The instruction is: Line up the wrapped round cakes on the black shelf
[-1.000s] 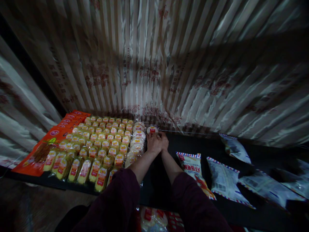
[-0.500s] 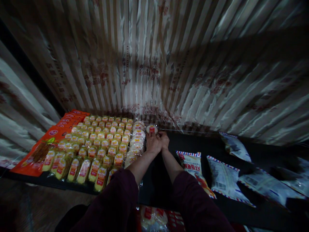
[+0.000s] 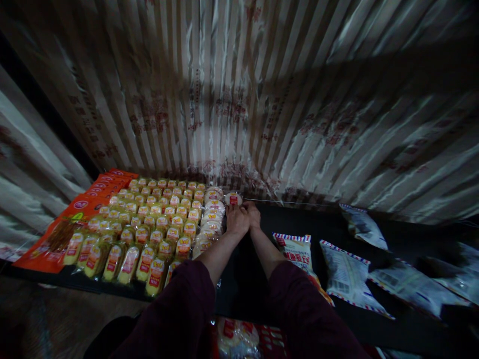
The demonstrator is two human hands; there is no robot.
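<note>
Just below the frame's centre, the left hand (image 3: 237, 219) and right hand (image 3: 253, 214) were at a round pack (image 3: 233, 198); whether gripping, I could not tell.

striped backdrop (image 3: 224, 94): brighter mid-frame, big murky shadow across the top right
wrapped cakes (image 3: 155, 224): tiny plastic glints, small print pretty mushy
hands (image 3: 237, 219): underlit, edges kinda smudgy
black table (image 3: 239, 289): shadows basically crushed
silvery bags (image 3: 415, 286): blurry, stretched toward the right edge

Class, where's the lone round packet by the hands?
The packet lies mid-width in the head view, just beyond the left hand, right of the column of round packets.
</note>
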